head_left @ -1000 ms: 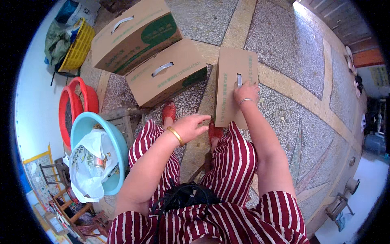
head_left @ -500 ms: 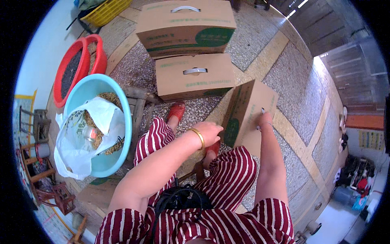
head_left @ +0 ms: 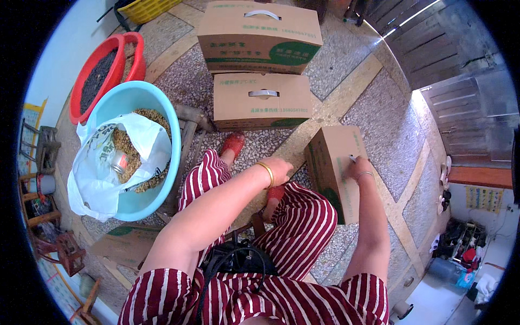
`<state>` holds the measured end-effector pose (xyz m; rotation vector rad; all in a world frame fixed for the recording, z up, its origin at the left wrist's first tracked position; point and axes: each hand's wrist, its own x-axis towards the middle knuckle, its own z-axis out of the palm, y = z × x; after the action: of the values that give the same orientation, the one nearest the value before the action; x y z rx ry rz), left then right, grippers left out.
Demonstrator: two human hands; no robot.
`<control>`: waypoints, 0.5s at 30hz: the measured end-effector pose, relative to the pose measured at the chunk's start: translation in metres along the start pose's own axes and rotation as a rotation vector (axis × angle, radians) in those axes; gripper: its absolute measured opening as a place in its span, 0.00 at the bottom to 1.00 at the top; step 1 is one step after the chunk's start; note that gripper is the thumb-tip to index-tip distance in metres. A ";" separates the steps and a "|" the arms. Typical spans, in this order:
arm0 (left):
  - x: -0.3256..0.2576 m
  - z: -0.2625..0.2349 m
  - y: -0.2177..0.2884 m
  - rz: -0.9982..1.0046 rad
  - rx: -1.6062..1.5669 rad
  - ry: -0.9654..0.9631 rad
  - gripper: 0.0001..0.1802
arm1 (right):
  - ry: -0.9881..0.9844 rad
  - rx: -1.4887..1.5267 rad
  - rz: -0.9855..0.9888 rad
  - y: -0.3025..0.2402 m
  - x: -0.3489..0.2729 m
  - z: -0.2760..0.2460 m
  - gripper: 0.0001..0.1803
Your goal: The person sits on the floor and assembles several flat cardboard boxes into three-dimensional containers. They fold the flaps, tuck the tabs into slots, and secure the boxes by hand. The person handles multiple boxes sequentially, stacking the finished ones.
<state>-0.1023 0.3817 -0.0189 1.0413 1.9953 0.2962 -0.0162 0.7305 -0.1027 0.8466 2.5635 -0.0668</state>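
Observation:
My right hand is closed around the handle of a brown cardboard carton with green printing, standing upright on the floor beside my right knee. My left hand, with a gold bangle at the wrist, hovers over my right foot, apart from the carton. Its fingers bend loosely downward, partly hidden, and nothing shows in them. Ahead of my feet is a second carton with a pale handle on top. Behind that one is a larger matching carton.
To my left, a light-blue basin holds brown grains, a white plastic bag and a can. Red tubs stand behind it. A wooden stool is beside the basin; another carton lies low at left.
The carton at my right hand has come down from a tilt to stand upright, turned slightly. My left hand has drawn away from it. The whole view has shifted a little.

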 end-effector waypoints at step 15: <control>-0.007 0.013 -0.018 0.031 -0.272 0.540 0.26 | 0.457 0.064 -0.803 -0.140 -0.085 -0.207 0.13</control>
<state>-0.1003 0.3633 -0.0325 0.8759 2.3221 0.9188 -0.1168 0.6064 0.1073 -0.2329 3.1803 -0.2162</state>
